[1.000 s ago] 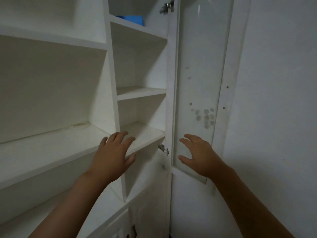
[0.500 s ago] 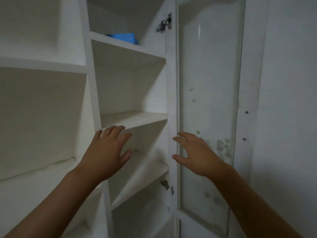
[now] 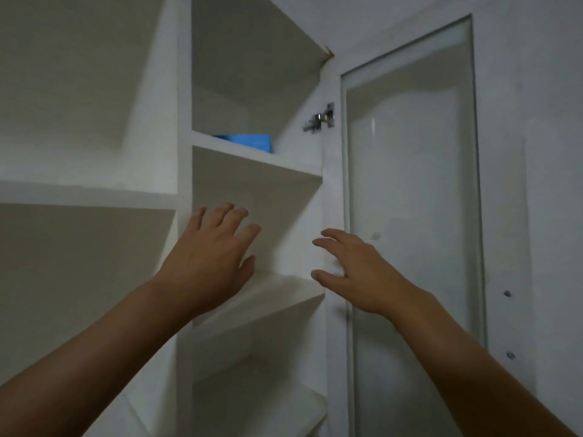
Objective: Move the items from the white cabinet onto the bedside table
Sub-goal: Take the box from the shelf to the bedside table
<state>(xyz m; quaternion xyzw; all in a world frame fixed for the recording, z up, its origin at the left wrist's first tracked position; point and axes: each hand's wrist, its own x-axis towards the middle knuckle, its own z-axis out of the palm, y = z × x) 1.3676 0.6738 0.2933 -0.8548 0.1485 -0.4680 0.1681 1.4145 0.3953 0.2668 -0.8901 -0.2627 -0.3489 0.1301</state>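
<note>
A blue box (image 3: pixel 249 141) lies on the top shelf of the white cabinet (image 3: pixel 184 171), partly hidden behind the shelf's front edge. My left hand (image 3: pixel 214 257) is raised in front of the narrow right column, fingers straight and spread, holding nothing. My right hand (image 3: pixel 353 272) hovers beside it at the cabinet's right side panel, fingers loosely extended, empty. Both hands are well below the blue box. The shelves at hand level show nothing on them.
The glass-paned cabinet door (image 3: pixel 410 200) stands swung open to the right, against the wall, with a metal hinge (image 3: pixel 320 118) at its upper left. Wide bare shelves (image 3: pixel 85 193) fill the cabinet's left side.
The view has tilted upward, so the blue box and top shelf sit lower in the frame. Both hands have risen along the cabinet and stay open and empty.
</note>
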